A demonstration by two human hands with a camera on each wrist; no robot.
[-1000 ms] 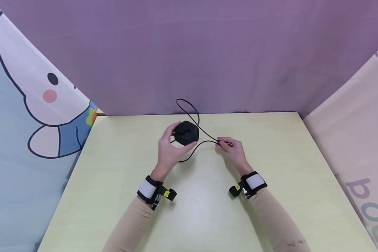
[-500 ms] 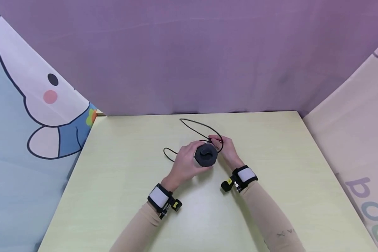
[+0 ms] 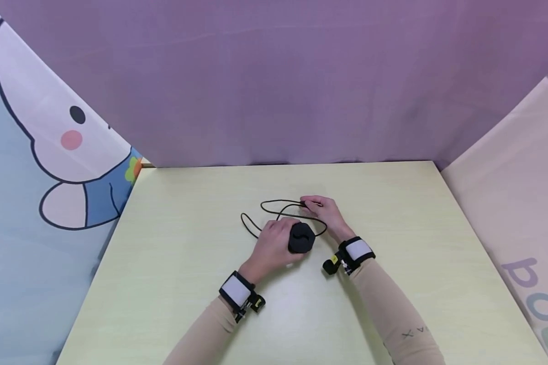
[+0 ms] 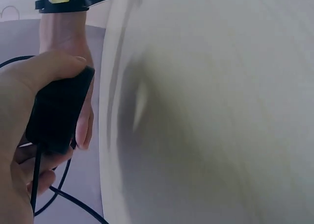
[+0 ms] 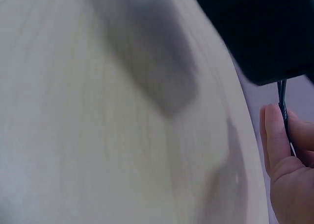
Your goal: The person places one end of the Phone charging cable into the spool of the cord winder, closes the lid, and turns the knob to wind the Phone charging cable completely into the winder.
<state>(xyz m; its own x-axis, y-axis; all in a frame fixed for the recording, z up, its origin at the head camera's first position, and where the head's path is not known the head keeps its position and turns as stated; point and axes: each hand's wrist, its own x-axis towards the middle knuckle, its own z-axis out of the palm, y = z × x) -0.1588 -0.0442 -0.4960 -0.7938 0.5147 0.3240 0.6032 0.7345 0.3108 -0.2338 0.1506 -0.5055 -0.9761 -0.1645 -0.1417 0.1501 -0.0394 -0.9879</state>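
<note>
A black, many-sided block (image 3: 303, 238) with a curved mark on its top is held in my left hand (image 3: 273, 246), fingers and thumb around its sides. In the left wrist view the thumb lies over one edge of the block (image 4: 61, 106), and a thin black cable (image 4: 37, 175) comes out of it. Beyond the block, my right hand (image 3: 326, 213) pinches the cable between thumb and fingers. Loops of cable spread between and behind both hands. The right wrist view has the dark block (image 5: 260, 33) looming close above the pinching hand (image 5: 289, 185).
Both hands work over a pale wooden table (image 3: 173, 263). A purple cloth (image 3: 274, 81) hangs along its back edge. Printed cloths flank it: a cartoon one (image 3: 36, 268) at left, a lettered one (image 3: 507, 203) at right.
My left hand has carried the block rightward and nearer to me, close to the right hand. The right hand has shifted slightly left, still pinching the cable. The cable loops have sunk lower.
</note>
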